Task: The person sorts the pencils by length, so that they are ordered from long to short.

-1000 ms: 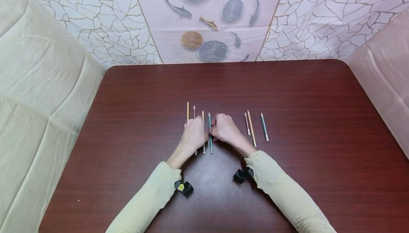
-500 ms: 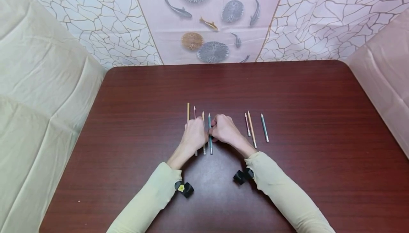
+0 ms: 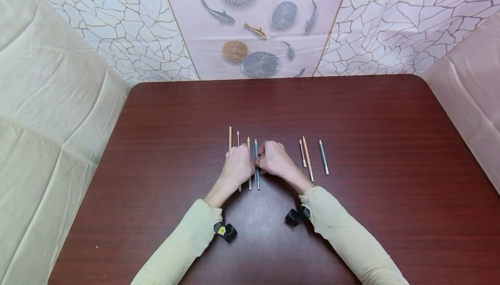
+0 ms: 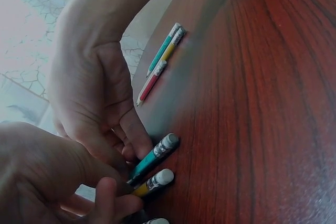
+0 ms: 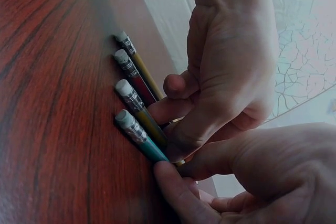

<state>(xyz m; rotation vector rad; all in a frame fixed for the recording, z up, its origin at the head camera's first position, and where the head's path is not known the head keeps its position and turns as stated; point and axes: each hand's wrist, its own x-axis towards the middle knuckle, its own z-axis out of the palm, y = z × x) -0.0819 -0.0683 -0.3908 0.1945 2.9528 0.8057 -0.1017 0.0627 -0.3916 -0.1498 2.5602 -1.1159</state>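
Observation:
Several pencils lie side by side on the dark red-brown table (image 3: pixel 156 167). My left hand (image 3: pixel 237 163) reaches over this row, and its thumb and a finger pinch a yellow pencil (image 5: pixel 142 109). Beside it my right hand (image 3: pixel 276 158) pinches the teal pencil (image 3: pixel 256 147) at the row's right end. Both pencils rest on the table with white erasers towards me. Left of them are a red pencil (image 5: pixel 135 77) and another yellow pencil (image 3: pixel 230 136), each partly covered by the left hand in the head view. The fingertips of both hands almost meet in the right wrist view.
To the right lie a short red pencil (image 3: pixel 302 153), a yellow pencil (image 3: pixel 308 159) and a teal pencil (image 3: pixel 324 157), spaced unevenly. A patterned cloth (image 3: pixel 258 24) hangs behind the table's far edge. Pale cloths (image 3: pixel 58 124) flank both sides.

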